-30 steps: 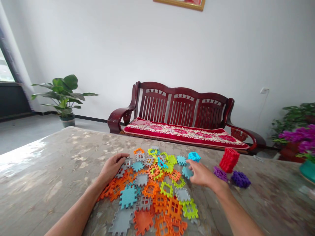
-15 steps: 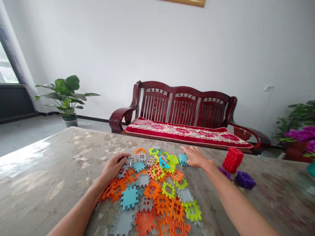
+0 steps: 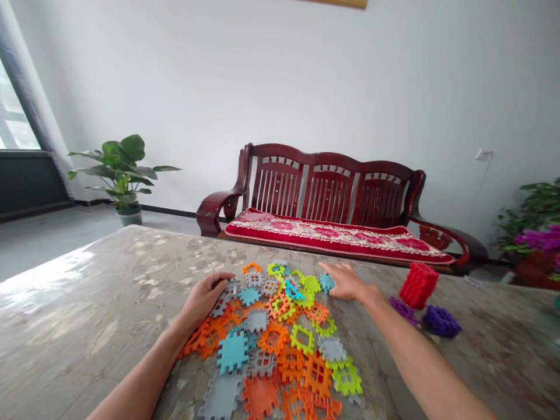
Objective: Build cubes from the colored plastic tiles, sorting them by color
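Note:
A heap of flat interlocking plastic tiles (image 3: 280, 344) in orange, grey, blue and green lies spread on the marbled table (image 3: 87, 303). My left hand (image 3: 205, 297) rests on the heap's left edge, fingers loosely curved, tips on a grey tile (image 3: 228, 289). My right hand (image 3: 346, 282) reaches to the heap's far right side. Its fingers stretch flat over blue pieces, and a blue tile (image 3: 326, 283) shows by the fingertips. What lies under the palm is hidden.
A red block tower (image 3: 417, 284) and two purple block clusters (image 3: 441, 321) stand right of my right arm. Beyond the table's far edge are a dark wooden bench (image 3: 332, 192) with a red cushion, a potted plant (image 3: 120, 169) at left and purple flowers (image 3: 540, 239) at right.
My right hand moved from the heap's right side up and away to the far blue pieces, and it now covers the blue cube seen earlier. My left hand stayed put.

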